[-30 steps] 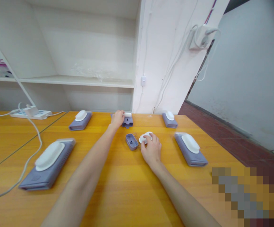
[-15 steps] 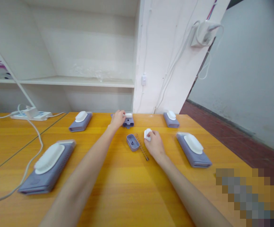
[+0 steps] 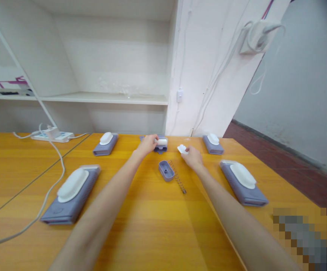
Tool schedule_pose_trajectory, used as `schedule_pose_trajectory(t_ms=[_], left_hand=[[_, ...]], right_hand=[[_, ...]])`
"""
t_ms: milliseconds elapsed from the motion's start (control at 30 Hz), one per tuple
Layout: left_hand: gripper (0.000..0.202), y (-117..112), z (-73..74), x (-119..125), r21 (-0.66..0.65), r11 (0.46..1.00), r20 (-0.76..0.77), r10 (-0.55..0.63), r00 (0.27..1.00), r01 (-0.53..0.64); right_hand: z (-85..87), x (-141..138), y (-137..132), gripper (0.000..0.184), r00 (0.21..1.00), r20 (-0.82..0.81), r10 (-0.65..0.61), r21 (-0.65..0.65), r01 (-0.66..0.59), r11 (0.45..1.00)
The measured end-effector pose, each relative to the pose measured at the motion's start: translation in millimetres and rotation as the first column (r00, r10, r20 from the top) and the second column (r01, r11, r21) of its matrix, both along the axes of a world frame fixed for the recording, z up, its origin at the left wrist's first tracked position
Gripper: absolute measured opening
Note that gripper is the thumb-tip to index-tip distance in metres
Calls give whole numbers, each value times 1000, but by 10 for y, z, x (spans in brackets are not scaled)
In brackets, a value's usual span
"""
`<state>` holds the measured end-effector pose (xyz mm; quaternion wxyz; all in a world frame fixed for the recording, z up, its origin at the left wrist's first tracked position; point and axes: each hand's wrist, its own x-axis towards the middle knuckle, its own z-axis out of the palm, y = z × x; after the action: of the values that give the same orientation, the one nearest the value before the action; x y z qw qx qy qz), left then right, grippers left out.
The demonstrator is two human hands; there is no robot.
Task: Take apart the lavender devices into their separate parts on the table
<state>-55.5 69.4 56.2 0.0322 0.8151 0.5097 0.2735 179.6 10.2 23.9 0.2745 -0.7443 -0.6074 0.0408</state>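
Note:
My left hand (image 3: 149,145) is at the table's far edge, its fingers closed at the left end of a white cylindrical part (image 3: 161,142). That part lies over a purple casing (image 3: 160,149), partly hidden behind the hand. My right hand (image 3: 193,157) pinches a thin white plastic piece (image 3: 182,149) just above the table, right of the casing. Nearer to me, a small purple oval cup (image 3: 166,171) lies with its hollow side up. Beside it stretches a metal coil spring (image 3: 179,181).
Purple boxes with white oval tops stand at far left (image 3: 106,145), near left (image 3: 71,195), far right (image 3: 213,144) and near right (image 3: 244,182). A white power strip (image 3: 53,135) sits at the back left, its cable (image 3: 59,184) running forward. Shelving (image 3: 109,98) rises behind the table (image 3: 158,226).
My right hand has moved away from me and turned the white piece, now seen at a flatter angle. My left hand stays at the white part. The whole view has shifted slightly.

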Motion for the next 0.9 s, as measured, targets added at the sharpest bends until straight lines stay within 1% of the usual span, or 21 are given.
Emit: schedule_pose_trajectory(t_ms=[133,267,433,567,733,900], left_hand=[[20,-11,-22,-26,16,999,17,-33,999,33],[22,-5,-64,-49,48,997,36,-56,998,54],[26,-2,-132,-63,70,996,62,-57,996,53],[24,7,-164,-76,56,996,80,-69,994,65],[23,35,-172,-81,43,997,107,-75,991,71],[24,76,-178,-65,36,996,125,-83,989,79]], right_hand=[[49,2,241,27,994,-92,55,87,-47,995],[194,-52,452,27,981,-151,119,143,-98,985],[384,-160,707,27,958,-160,237,184,-207,961],[461,-247,875,27,940,-164,299,221,-261,940],[472,-318,1054,30,898,-206,389,253,-335,908],[369,-364,1263,32,828,-285,484,212,-438,874]])
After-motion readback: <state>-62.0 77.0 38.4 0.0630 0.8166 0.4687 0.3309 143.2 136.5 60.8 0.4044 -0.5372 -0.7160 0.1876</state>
